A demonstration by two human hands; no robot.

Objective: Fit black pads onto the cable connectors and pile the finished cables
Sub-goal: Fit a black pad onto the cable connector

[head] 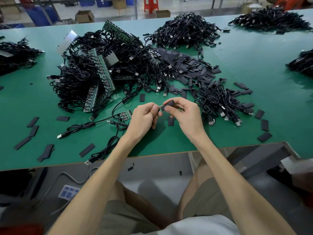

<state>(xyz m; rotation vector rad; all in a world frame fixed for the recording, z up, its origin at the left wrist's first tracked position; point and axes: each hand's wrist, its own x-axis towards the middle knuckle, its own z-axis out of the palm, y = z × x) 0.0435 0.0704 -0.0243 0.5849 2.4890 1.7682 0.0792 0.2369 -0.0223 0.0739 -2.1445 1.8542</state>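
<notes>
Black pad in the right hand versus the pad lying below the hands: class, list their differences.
The held pad is raised, pinched by the right hand against the green connector in the left hand; the loose pad lies flat on the table, untouched. Held pad runs sideways, loose pad front-to-back. Both are black.

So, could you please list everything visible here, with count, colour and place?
table: one, green, under everything.
cable piles: about six, black, spread over the table.
circuit board strips: several, green, in the big centre-left pile.
loose pads: many, black, heaped at centre, scattered along the near edge.
small board: one, green, centre front, wired to cables.
stool: one, red, far floor.
boxes: a few, brown, far floor.
left hand: one, pinches a small green connector.
right hand: one, pinches a black pad touching it.
</notes>
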